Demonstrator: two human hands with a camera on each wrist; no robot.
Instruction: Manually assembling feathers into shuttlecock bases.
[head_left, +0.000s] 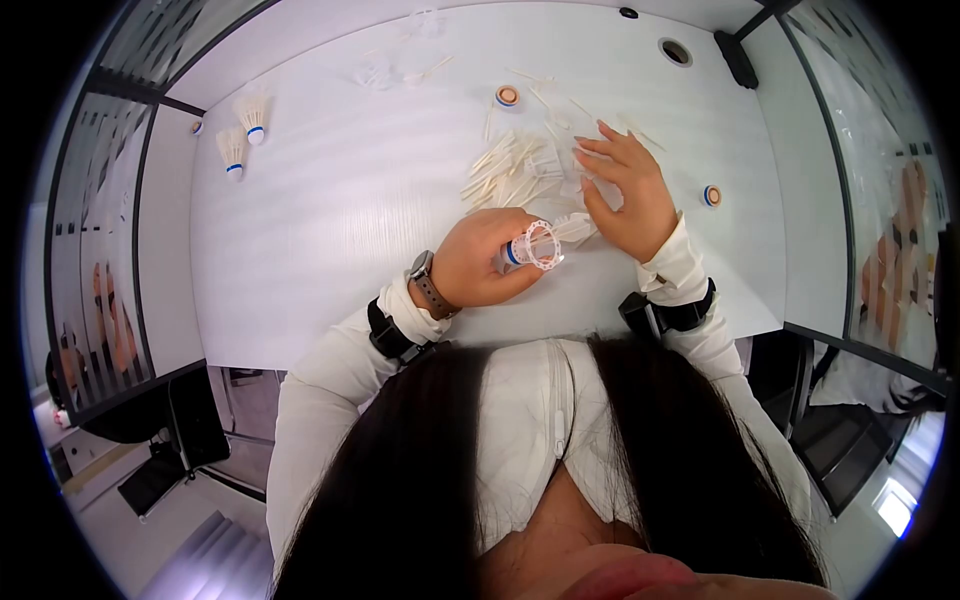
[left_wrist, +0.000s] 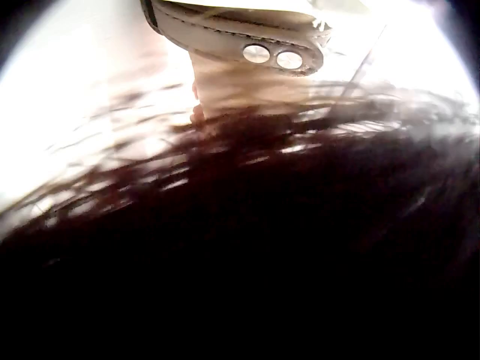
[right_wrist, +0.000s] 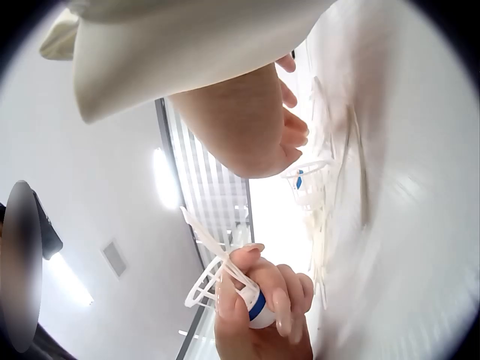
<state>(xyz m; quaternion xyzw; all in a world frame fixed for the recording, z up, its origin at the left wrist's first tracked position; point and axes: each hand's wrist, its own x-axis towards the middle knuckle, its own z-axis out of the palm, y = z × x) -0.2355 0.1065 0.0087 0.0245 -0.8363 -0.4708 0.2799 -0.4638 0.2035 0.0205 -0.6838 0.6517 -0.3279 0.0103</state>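
Note:
The left hand (head_left: 490, 258) grips a shuttlecock base with a blue band (head_left: 515, 251) and a white ring frame (head_left: 543, 246). In the right wrist view its fingers curl round the white base (right_wrist: 262, 312), and one white feather piece (right_wrist: 204, 231) stands out from the frame. The right hand (head_left: 630, 190) is held over loose feather sticks, fingers spread, with no thing seen in its grasp. A white feather piece (head_left: 574, 228) lies between the two hands. Hair and a watch strap (left_wrist: 255, 45) fill the left wrist view, where the hand's grip is hidden.
A pile of cream sticks (head_left: 500, 172) lies beyond the hands, with clear plastic pieces (head_left: 545, 162) beside it. Round corks stand at the back (head_left: 507, 96) and at the right (head_left: 712, 195). Two feathered shuttlecocks (head_left: 232, 152) are at the far left. Side panels border the table (head_left: 330, 230).

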